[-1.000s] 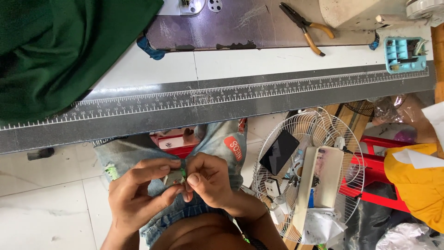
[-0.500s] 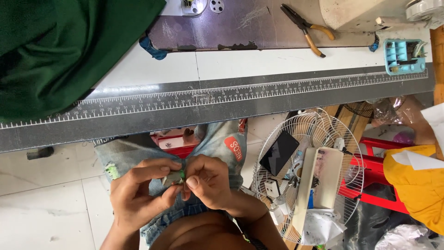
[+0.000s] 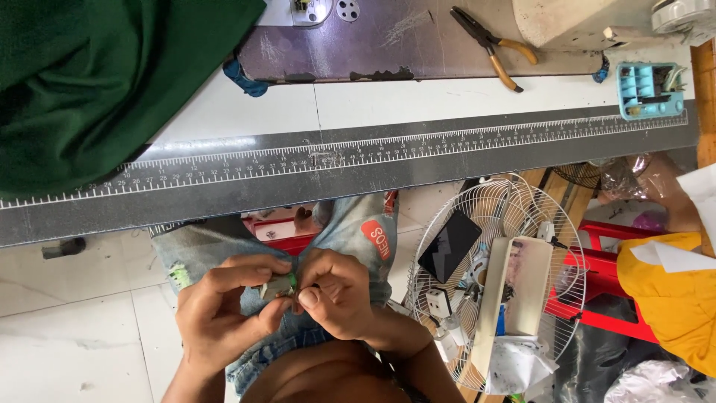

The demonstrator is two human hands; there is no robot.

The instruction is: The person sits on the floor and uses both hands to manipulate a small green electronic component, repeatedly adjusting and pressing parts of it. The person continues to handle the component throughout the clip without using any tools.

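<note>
hands (image 3: 287,302) boxed by table edge (image 3: 298,190), fan (image 3: 496,276) right, floor (image 3: 67,336) seemingly open left

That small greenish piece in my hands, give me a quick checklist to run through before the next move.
1. Small greenish piece pinched by left hand: ok.
2. Right hand fingertips at the piece: ok.
3. Piece in plain sight: not ok, fingers cover most of it.
4. Hands over the lap, above the jeans: ok.
5. Pliers lying on the table, apart from both hands: ok.
6. Green fabric away from the hands: ok.
</note>
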